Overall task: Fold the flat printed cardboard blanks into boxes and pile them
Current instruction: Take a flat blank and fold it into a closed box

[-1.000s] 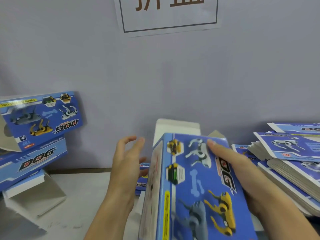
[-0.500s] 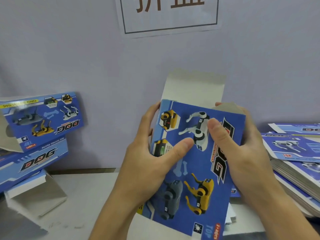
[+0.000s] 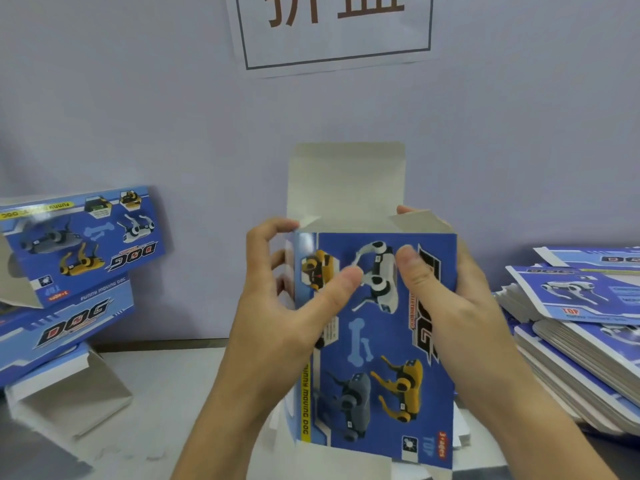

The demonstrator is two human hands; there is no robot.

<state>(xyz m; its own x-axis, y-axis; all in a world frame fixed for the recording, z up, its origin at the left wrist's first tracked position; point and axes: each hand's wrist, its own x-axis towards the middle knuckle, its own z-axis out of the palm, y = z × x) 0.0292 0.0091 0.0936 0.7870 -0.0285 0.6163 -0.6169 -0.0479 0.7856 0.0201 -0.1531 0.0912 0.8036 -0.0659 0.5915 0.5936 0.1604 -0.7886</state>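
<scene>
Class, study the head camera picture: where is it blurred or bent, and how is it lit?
Head view: light soft and even, no glare; box in both hands sharp enough to read "DOG"; folded boxes at the left edge smeared and tilted by wide-angle distortion; wall sign cropped at the top.

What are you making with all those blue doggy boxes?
A person is folding one blue box, gripping it with the left hand and right hand, thumbs on the printed front. Its top flap stands open. Finished boxes are piled on the left; flat blanks wait on the right.
</scene>
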